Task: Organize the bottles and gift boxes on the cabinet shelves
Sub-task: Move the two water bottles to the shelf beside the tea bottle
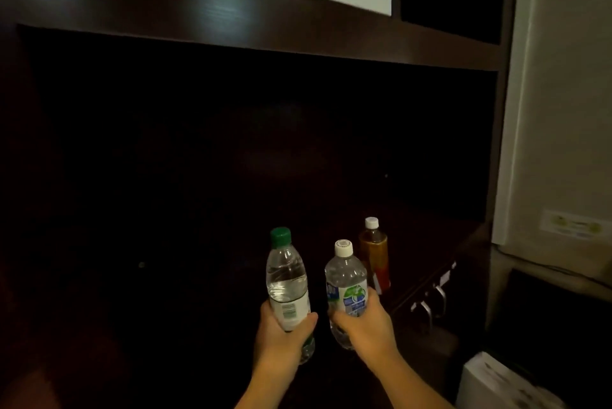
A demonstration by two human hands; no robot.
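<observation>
Both hands gripping now, the left hand (281, 336) wrapping the green-cap bottle (287, 279), the right hand (364, 326) clutching the white-cap bottle (346, 283) just beside the tea bottle (374, 249), which it's risking toppling.

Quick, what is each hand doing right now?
Left hand: grip closed round the green-capped water bottle.
Right hand: grip closed round the white-capped water bottle.

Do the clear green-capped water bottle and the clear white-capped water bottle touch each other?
Apart. The head view shows a dark gap between the clear green-capped water bottle and the clear white-capped water bottle along their whole visible length.
</observation>
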